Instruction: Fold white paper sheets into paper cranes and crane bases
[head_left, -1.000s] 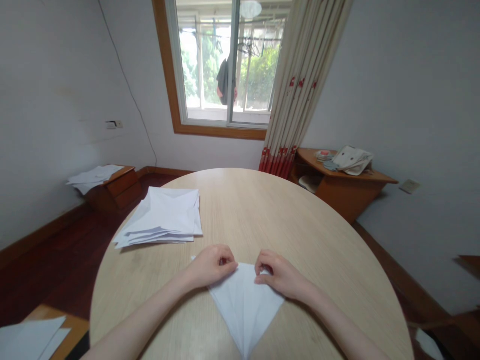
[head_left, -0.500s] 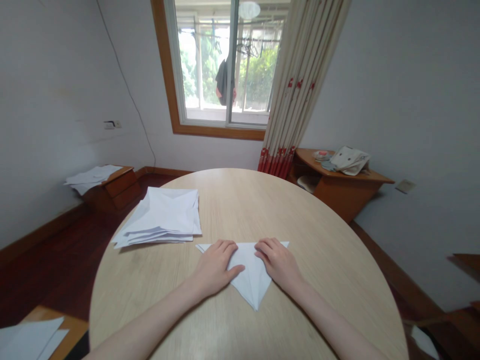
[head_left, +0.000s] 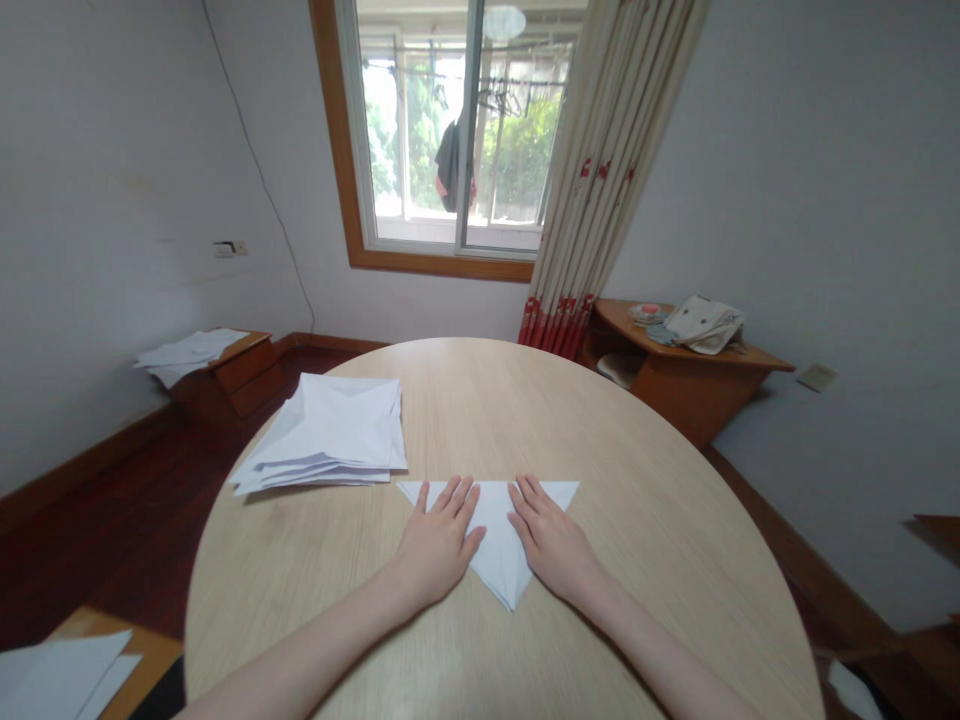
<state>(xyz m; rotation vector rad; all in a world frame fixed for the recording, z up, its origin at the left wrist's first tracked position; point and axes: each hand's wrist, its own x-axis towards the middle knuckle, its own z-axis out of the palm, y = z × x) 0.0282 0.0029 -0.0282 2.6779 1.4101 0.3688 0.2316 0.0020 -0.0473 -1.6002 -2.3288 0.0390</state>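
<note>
A white sheet of paper (head_left: 495,545), folded into a triangle, lies on the round wooden table (head_left: 600,430) with its point toward me and its long straight edge away from me. My left hand (head_left: 441,540) rests flat on the paper's left part, fingers stretched toward the far edge and thumb out over the middle. On the right part lies my right hand (head_left: 551,535), also flat, its fingertips near the same far edge. Both hands cover portions of the paper; its two side corners and near tip show.
A stack of white paper (head_left: 330,425) sits at the table's left. Beyond the table are a low wooden cabinet (head_left: 251,375) with papers on it, a corner shelf (head_left: 697,390) holding a cloth bag (head_left: 705,322), and a curtain (head_left: 600,190) by the window.
My fingers, curled and bunched before, are now stretched out flat on the paper. The folded sheet lies almost where it was, its near tip slightly farther from me.
</note>
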